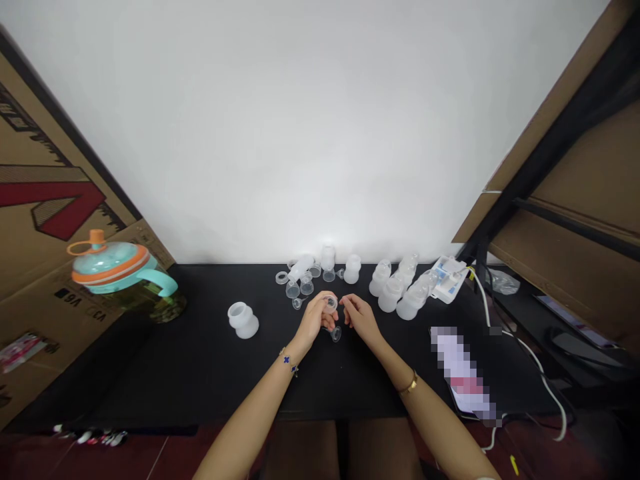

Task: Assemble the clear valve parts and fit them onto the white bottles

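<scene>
My left hand [315, 317] is closed around a clear bottle collar ring [330, 305], held up over the black table. Close to the ring's right side is my right hand [359, 316], its fingers curled in; whether a small thing sits between the fingertips I cannot make out. Below the hands a clear bottle nipple [335, 333] lies on the table. To the left stands an open frosted bottle body [243, 321] without a top. Beyond my hands are several loose clear rings, caps and nipples, with one clear cap [293, 289] nearest.
Several bottles with clear tops [391, 293] stand at the right. Behind them sits a white power box [449, 279] with a white cable [485, 303]. A phone [463, 373] lies at the front right. On the left stands a large turquoise-lidded jug [123, 273] beside cardboard.
</scene>
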`<state>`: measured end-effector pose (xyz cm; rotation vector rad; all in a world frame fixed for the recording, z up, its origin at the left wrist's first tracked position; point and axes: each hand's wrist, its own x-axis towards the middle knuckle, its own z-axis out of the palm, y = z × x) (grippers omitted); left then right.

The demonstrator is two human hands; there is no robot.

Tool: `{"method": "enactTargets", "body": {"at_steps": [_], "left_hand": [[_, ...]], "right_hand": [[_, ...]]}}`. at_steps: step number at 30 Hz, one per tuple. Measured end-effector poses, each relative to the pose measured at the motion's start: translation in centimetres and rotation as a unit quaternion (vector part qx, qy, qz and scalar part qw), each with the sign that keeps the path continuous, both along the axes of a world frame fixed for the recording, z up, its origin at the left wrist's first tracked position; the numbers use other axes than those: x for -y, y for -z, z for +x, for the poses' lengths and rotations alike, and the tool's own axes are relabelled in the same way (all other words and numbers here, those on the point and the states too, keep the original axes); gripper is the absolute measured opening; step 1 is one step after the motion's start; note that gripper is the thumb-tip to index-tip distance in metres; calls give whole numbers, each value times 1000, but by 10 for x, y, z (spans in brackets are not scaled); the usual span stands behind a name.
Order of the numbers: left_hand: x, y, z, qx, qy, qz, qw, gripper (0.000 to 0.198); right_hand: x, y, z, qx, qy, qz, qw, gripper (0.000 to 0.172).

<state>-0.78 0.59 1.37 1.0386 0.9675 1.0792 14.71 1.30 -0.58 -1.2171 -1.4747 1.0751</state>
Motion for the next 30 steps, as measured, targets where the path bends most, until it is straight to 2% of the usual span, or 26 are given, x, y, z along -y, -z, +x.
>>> {"method": "enactTargets", "body": {"at_steps": [17, 22, 26, 30], "left_hand": [[5, -6, -1, 6, 15, 8, 1000, 49], [5, -8, -1, 3, 9, 18, 1000, 46], [4, -6, -1, 6, 0, 11, 1000, 46], [3, -2, -1, 8, -15, 3, 1000, 49]], "right_hand": [[-2, 4, 1, 5, -4, 8, 1000, 37], [0, 2, 1, 19, 1, 15, 1000, 35], [1, -4, 4, 68, 36, 59, 995, 32], [-2, -10, 9, 159, 87, 133, 974, 31]]}}
